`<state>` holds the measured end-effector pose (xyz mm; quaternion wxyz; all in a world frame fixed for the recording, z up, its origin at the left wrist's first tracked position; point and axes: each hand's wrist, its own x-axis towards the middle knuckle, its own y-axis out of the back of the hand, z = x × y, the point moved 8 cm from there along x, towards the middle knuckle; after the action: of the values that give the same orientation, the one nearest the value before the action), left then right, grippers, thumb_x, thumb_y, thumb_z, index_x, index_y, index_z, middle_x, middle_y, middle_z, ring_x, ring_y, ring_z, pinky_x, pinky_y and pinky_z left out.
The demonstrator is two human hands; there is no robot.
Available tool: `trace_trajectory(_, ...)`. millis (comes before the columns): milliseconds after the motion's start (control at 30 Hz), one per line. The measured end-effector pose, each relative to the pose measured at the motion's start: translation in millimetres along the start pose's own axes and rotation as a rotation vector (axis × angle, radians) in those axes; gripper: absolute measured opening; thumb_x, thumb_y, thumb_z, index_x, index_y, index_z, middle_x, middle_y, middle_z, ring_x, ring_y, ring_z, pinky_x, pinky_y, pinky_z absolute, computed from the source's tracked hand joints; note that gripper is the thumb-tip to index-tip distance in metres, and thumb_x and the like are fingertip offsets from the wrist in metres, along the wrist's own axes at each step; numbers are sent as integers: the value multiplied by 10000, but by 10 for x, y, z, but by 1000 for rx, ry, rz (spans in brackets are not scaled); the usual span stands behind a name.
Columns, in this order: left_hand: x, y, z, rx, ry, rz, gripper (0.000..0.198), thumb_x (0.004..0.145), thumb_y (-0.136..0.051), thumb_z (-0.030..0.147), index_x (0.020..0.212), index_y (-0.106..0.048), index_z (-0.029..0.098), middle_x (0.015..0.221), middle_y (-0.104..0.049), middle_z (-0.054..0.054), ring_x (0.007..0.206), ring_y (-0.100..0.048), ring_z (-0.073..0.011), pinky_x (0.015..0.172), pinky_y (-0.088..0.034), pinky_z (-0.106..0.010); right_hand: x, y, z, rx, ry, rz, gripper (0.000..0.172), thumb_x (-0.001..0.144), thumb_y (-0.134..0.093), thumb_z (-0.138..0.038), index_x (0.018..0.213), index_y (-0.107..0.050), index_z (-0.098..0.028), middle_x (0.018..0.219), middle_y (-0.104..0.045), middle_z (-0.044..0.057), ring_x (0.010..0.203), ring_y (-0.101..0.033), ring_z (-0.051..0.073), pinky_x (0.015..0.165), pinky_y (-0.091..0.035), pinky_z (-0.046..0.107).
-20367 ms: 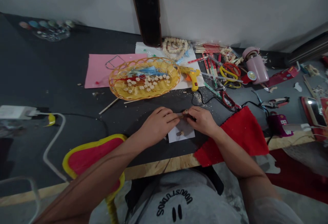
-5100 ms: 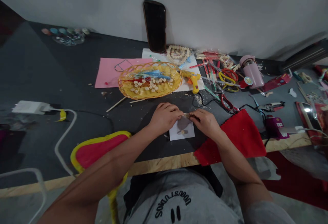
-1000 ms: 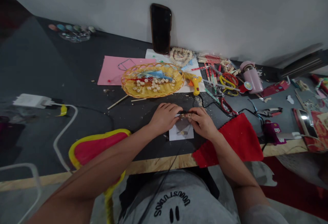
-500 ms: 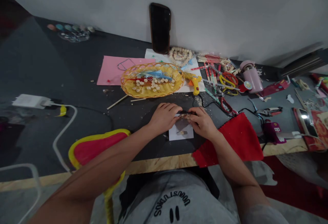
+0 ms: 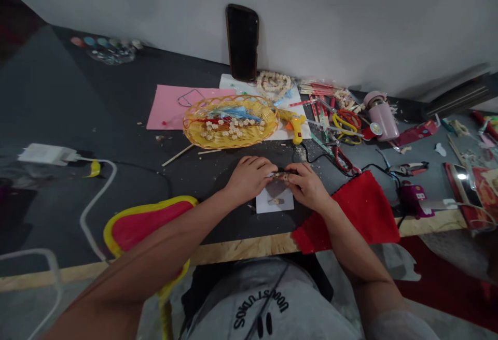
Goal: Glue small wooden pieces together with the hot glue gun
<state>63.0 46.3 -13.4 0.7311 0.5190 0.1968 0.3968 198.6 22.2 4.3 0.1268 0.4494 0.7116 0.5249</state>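
My left hand and my right hand meet over the table's front part, fingers closed. Between them they pinch a narrow dark strip with small pale pieces along it; most of it is hidden by the fingers, so its exact kind does not show. Just below lies a small white card bearing a little pale piece. Beyond my hands stands a yellow woven basket with small pale flower-like pieces and a light blue bundle in it.
A yellow glue gun lies right of the basket, its black cord trailing right. Red cloth overhangs the front edge beside my right forearm. Farther right are scissors, pliers and a pink bottle. A phone leans on the wall.
My hands stay almost in place around the dark strip, with only slight finger movement. Nothing on the table has visibly moved.
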Motion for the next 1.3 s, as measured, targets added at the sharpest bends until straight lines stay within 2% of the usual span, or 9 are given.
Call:
trace_trajectory(200,5,-2,-7,-2,4,1,211,916,-621,266,1124,-634,233,1131,-679,-55,1050,-592,-246,919,-378,-396,1,18,-11,6,28,30,211,947,-534,-167,1006,-732,-209,1101,-647,108,992,-567,225,877,-529,398)
trace_trajectory(500,-2,8,3,-18,-20,11,175,914,-608,234,1055,-692,294,1089,-675,-21,1011,-583,-224,903,-366,-395,1,8,6,10,2,1,247,919,-554,-130,1065,-719,-240,1120,-657,92,1019,-575,229,884,-516,412)
trace_trajectory(733,-13,36,18,-50,-34,42,196,920,-583,234,1043,-715,311,1072,-674,-23,1002,-584,-219,892,-373,-402,3,-4,30,44,-2,1,190,920,-569,-151,975,-730,-237,1102,-652,99,1010,-594,226,895,-517,422)
trace_trajectory(933,-22,28,15,-18,-40,54,215,938,-555,221,1046,-721,304,1084,-682,-29,992,-595,-223,889,-385,-411,-1,83,92,204,-60,101,200,964,-552,-210,1083,-711,-237,1059,-665,89,1016,-637,192,898,-545,368)
trace_trajectory(1033,-18,13,4,-18,-30,34,209,929,-577,228,1065,-717,303,1107,-682,-30,1013,-600,-225,901,-390,-413,-10,120,170,243,-126,150,203,979,-523,-221,1071,-705,-221,1025,-685,96,1010,-655,193,885,-560,363)
trace_trajectory(1167,-9,2,-7,-19,-11,12,197,930,-586,253,1064,-721,302,1099,-684,-32,1022,-608,-228,890,-401,-405,-17,114,233,257,-162,161,218,983,-491,-195,1038,-702,-211,1006,-699,96,994,-670,190,868,-571,350)
trace_trajectory(1300,-9,3,-5,-6,-14,10,193,938,-584,279,1078,-715,304,1106,-687,-31,1021,-606,-226,882,-405,-400,-20,89,245,240,-152,164,168,949,-562,-209,1020,-713,-220,992,-710,87,968,-681,193,854,-577,344)
